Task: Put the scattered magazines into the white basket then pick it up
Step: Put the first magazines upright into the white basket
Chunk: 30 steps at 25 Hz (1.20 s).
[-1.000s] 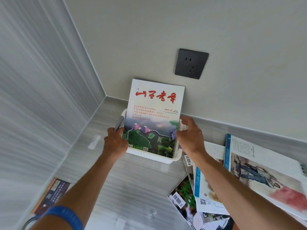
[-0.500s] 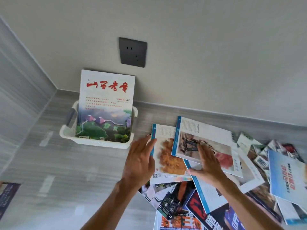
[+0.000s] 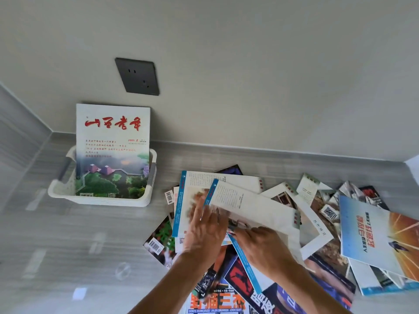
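Nearest, the left hand [image 3: 205,232] lies flat with fingers spread on a blue-spined magazine [image 3: 251,207], while the right hand [image 3: 263,248] pinches that magazine's lower edge. Around them, toward 3 o'clock, scattered magazines [image 3: 371,234] overlap on the grey surface [image 3: 68,257]. Farther, at 10 o'clock, the white basket [image 3: 99,200] holds one upright red-titled magazine [image 3: 112,150] against the wall.
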Motion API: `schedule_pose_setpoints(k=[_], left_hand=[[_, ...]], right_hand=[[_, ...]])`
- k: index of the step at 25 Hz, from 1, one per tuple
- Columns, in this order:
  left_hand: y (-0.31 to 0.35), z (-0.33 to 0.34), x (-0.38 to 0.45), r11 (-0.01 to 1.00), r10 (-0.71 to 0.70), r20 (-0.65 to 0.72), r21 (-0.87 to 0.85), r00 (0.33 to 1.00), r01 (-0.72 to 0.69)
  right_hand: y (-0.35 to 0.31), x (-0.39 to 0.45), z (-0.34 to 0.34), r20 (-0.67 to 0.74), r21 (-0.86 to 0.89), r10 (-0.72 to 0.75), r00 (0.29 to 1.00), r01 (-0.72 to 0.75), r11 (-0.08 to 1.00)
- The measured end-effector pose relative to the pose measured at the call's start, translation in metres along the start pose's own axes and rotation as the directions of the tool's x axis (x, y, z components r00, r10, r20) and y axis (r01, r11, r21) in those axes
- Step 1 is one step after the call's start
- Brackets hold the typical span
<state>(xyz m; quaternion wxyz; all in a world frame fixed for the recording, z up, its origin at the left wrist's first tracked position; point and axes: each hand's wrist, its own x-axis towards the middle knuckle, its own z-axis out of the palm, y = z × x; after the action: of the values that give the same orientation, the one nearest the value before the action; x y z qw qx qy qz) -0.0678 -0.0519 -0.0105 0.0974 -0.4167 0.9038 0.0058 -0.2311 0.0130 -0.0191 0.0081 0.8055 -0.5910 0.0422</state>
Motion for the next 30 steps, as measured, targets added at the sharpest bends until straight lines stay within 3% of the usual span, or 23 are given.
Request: schedule_pose_setpoints(k=[2, 4, 7, 9, 10, 11, 12, 13, 14, 15, 17, 19, 20, 23, 24, 25, 27, 30], left_hand=[[0.006, -0.013, 0.009, 0.998, -0.067, -0.041, -0.021, 0.997, 0.066], [-0.003, -0.014, 0.014, 0.984, -0.094, -0.032, -0.153, 0.995, 0.088], [-0.040, -0.019, -0.002, 0.806, -0.292, -0.152, -0.570, 0.944, 0.157], [-0.071, -0.017, -0.022, 0.644, -0.436, -0.210, -0.752, 0.875, 0.141], [-0.085, -0.015, -0.032, 0.551, -0.454, -0.205, -0.829, 0.867, 0.093], [-0.098, -0.014, -0.042, 0.423, -0.446, -0.175, -0.906, 0.878, 0.034], [-0.112, -0.015, -0.053, 0.292, -0.424, -0.137, -0.956, 0.895, -0.008], [-0.125, -0.016, -0.063, 0.170, -0.418, -0.100, -0.985, 0.903, -0.031], [-0.139, -0.015, -0.074, 0.078, -0.429, -0.061, -0.996, 0.901, -0.031], [-0.153, -0.014, -0.084, 0.014, -0.457, -0.022, -1.000, 0.889, -0.018], [-0.184, -0.010, -0.100, -0.063, -0.551, 0.022, -0.998, 0.834, -0.015], [-0.210, -0.007, -0.112, -0.103, -0.662, 0.016, -0.992, 0.749, -0.070], [-0.223, -0.008, -0.116, -0.098, -0.717, 0.011, -0.992, 0.697, -0.084], [-0.255, -0.014, -0.126, -0.042, -0.816, -0.013, -0.996, 0.578, -0.080], [-0.263, -0.014, -0.128, -0.036, -0.835, -0.009, -0.997, 0.551, -0.072], [-0.270, -0.011, -0.130, -0.032, -0.855, 0.007, -0.999, 0.519, -0.039], [-0.277, 0.004, -0.138, 0.003, -0.886, 0.039, -0.996, 0.462, 0.090], [-0.278, 0.028, -0.151, 0.081, -0.869, 0.024, -0.979, 0.495, 0.190]], right_hand=[[-0.001, 0.008, -0.021, -0.058, -0.050, -0.033, 0.998, 0.030, 0.998], [-0.003, 0.016, -0.039, -0.243, 0.017, 0.052, 0.969, -0.050, 0.999], [0.009, 0.024, -0.060, -0.538, 0.308, 0.312, 0.783, -0.163, 0.938], [0.010, 0.029, -0.066, -0.568, 0.530, 0.483, 0.667, -0.152, 0.834], [0.008, 0.035, -0.064, -0.477, 0.689, 0.609, 0.633, -0.161, 0.707], [0.004, 0.044, -0.063, -0.282, 0.846, 0.733, 0.619, -0.200, 0.494], [-0.001, 0.057, -0.063, -0.017, 0.945, 0.779, 0.626, -0.244, 0.216], [-0.006, 0.071, -0.062, 0.220, 0.960, 0.711, 0.667, -0.276, -0.038], [-0.014, 0.085, -0.059, 0.361, 0.933, 0.569, 0.739, -0.293, -0.210], [-0.022, 0.097, -0.055, 0.395, 0.915, 0.442, 0.805, -0.305, -0.262], [-0.050, 0.121, -0.048, 0.362, 0.932, 0.336, 0.869, -0.325, -0.164], [-0.085, 0.138, -0.041, 0.302, 0.945, 0.350, 0.887, -0.326, 0.010], [-0.104, 0.149, -0.038, 0.274, 0.951, 0.333, 0.902, -0.306, 0.046], [-0.147, 0.181, -0.036, 0.183, 0.983, 0.276, 0.944, -0.178, -0.043], [-0.155, 0.191, -0.033, 0.156, 0.987, 0.282, 0.947, -0.158, -0.015], [-0.162, 0.197, -0.029, 0.137, 0.986, 0.282, 0.950, -0.158, 0.053], [-0.172, 0.200, -0.016, 0.114, 0.933, 0.245, 0.963, -0.188, 0.306], [-0.186, 0.191, 0.006, 0.194, 0.819, 0.219, 0.956, -0.281, 0.500]])
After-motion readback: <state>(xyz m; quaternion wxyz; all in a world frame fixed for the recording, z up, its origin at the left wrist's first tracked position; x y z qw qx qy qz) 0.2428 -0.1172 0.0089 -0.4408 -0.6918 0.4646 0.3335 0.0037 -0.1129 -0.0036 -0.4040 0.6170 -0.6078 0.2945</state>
